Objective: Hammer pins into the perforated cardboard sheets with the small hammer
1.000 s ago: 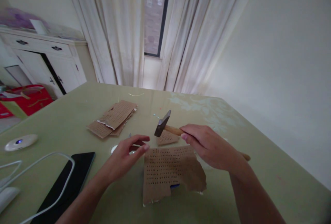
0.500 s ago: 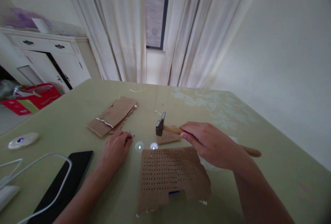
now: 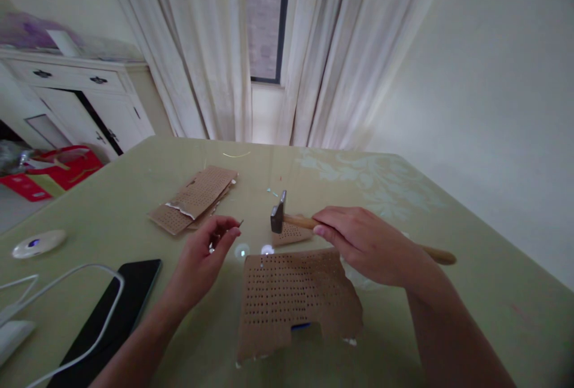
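My right hand [image 3: 370, 246] is wrapped round the wooden handle of a hammer [image 3: 287, 219], whose dark head hangs just above a small cardboard scrap [image 3: 292, 234]. My left hand [image 3: 204, 256] is lifted a little off the green table [image 3: 134, 196], thumb and forefinger pinched on a thin nail [image 3: 239, 224]. Between my hands lies a torn brown cardboard sheet [image 3: 296, 298] covered with rows of small holes.
A stack of perforated cardboard pieces [image 3: 192, 199] lies further back on the left. A black phone [image 3: 114, 316] with a white cable [image 3: 76, 283] across it sits near the left front edge, beside a white round device [image 3: 38, 243]. A white cabinet [image 3: 76, 101] stands at the back left.
My left hand went down to the table beside the cardboard stack, then rose with a nail pinched in its fingers. The hammer head dropped lower and stays near the small scrap.
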Motion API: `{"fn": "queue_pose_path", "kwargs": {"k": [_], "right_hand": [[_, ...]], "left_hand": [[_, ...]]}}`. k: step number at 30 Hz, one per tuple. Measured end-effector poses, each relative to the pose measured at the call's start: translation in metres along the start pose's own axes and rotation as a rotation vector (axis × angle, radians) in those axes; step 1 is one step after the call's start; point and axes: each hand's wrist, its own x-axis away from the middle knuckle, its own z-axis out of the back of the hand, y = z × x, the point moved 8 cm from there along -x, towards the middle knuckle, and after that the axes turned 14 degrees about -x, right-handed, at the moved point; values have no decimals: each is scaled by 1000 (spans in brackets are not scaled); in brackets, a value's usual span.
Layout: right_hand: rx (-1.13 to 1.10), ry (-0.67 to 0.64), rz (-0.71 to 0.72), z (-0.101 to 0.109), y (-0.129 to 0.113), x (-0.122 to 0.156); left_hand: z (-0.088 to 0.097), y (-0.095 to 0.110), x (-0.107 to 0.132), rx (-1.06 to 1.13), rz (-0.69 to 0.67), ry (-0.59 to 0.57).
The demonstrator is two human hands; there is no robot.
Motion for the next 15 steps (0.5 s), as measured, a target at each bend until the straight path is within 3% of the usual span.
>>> {"fn": "queue_pose_path", "kwargs": {"k": [4, 9, 15], "right_hand": [[-18, -15, 8, 4, -1, 5], [-25, -24, 11, 7, -3, 7], [-13, -41, 8, 6, -6, 6]], "left_hand": [[-8, 30, 18, 237, -101, -91], [-23, 30, 27, 187, -53, -153], [-23, 35, 25, 138, -97, -159]]}}
